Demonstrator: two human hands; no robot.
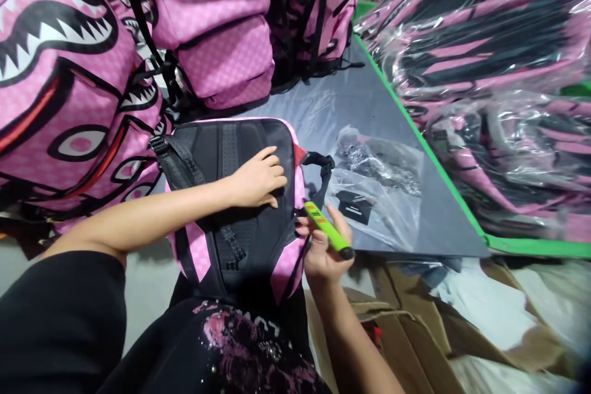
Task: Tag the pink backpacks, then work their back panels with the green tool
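A pink and black backpack (pixel 207 141) lies with its padded black back panel facing up, at the table's near edge and against my body. My left hand (pixel 259 180) rests on the panel with its fingers spread, holding nothing. At the backpack's right side, my right hand (pixel 327 249) grips a bright green tool (pixel 327 229) with a dark end and red marks. The green tool slants across the fingers beside a black strap (pixel 323 181). Part of the bag's side lies hidden behind my right hand.
Pink backpacks with shark mouths (pixel 87 104) crowd the left, and more pink bags (pixel 221 43) stand behind. Clear plastic bags (pixel 378 166) lie on the grey table (pixel 360 92). Plastic-wrapped backpacks (pixel 484 43) fill the right, above cardboard boxes (pixel 410 338).
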